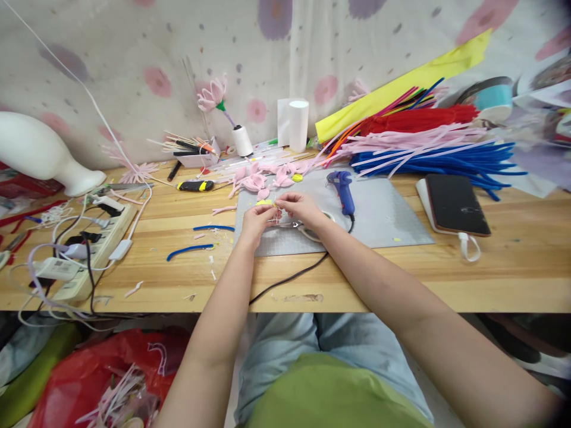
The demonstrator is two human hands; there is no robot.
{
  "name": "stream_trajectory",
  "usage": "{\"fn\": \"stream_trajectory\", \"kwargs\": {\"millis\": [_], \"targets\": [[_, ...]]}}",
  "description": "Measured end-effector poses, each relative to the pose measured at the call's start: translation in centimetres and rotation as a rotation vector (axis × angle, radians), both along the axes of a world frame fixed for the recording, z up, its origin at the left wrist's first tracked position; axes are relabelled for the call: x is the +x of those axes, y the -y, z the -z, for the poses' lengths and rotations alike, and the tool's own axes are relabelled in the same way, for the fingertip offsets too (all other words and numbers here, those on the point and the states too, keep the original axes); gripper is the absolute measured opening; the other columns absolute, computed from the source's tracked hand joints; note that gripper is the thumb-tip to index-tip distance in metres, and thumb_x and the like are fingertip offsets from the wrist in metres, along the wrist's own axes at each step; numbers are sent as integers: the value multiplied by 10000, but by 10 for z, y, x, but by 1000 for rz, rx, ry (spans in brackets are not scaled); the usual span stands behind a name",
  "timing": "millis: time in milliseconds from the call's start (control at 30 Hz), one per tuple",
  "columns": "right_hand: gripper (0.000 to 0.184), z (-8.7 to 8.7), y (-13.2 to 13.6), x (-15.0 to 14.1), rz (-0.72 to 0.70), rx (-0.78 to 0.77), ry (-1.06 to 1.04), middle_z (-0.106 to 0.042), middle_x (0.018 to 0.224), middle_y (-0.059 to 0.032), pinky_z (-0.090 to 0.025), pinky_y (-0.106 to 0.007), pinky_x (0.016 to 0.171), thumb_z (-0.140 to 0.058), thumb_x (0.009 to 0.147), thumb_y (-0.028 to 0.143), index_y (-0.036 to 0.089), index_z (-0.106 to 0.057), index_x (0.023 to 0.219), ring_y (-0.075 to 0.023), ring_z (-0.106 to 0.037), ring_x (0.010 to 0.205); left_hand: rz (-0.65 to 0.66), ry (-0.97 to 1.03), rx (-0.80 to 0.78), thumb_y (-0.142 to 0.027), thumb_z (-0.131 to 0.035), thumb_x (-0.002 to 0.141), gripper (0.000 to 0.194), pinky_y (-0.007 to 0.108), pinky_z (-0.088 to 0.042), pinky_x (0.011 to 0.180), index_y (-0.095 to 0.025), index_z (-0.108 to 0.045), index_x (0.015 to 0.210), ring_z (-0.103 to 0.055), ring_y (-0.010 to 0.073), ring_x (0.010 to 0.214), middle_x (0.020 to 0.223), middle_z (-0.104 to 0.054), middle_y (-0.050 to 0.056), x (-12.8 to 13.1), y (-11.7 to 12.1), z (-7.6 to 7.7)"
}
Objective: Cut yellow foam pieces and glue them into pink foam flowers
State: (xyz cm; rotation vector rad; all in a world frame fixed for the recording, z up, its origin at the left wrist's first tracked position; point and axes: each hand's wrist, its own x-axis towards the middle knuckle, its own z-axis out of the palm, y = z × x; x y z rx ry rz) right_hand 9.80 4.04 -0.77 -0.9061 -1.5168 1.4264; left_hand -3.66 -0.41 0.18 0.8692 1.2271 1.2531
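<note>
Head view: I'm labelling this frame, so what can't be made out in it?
All in the head view:
Small yellow piece by the left hand and right hand: partly covered by fingers, too small to tell its shape.
Scissors: right forearm hides part of the handles.
White rounded form: cut off by the left edge.
Red bag: cut off by the bottom edge.
</note>
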Motion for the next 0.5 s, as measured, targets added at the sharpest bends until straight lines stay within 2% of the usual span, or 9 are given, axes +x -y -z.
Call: {"fn": "stream_trajectory", "kwargs": {"millis": [167, 267, 400, 500], "targets": [[369, -2, 3, -3, 73, -22, -55, -570, 772, 12, -366, -193, 454, -645, 635, 470, 195, -557, 865, -75, -463, 584, -112, 137, 21, -285, -784, 508, 287, 306, -500, 719, -146, -652, 722, -640, 167, 794, 771, -680, 51, -1, -3, 0], [406, -3, 6, -8, 94, 3, -64, -572, 835, 0, -398, -206, 478, -667, 614, 444, 205, -493, 892, -94, -500, 640, -179, 244, 42, -236, -779, 520, 254, 299, -484, 786, -150, -648, 720, -629, 164, 878, 820, -680, 45, -2, -6, 1], [403, -2, 10, -18, 119, 140, -58, -586, 847, -6, -444, -246, 624, -684, 595, 352, 205, -460, 895, -107, -536, 714, -193, 297, 77, -200, -778, 509, 229, 291, -454, 821, -142, -643, 685, -626, 153, 866, 766, -671, 23, -2, -9, 4], [354, 1, 10, -23, 136, 165, -74, -584, 754, 18, -438, -271, 673, -659, 617, 316, 209, -447, 879, -108, -540, 678, -155, 303, 85, -194, -773, 500, 218, 273, -441, 791, -135, -647, 668, -619, 129, 792, 731, -662, 11, -1, -10, 6]]}}
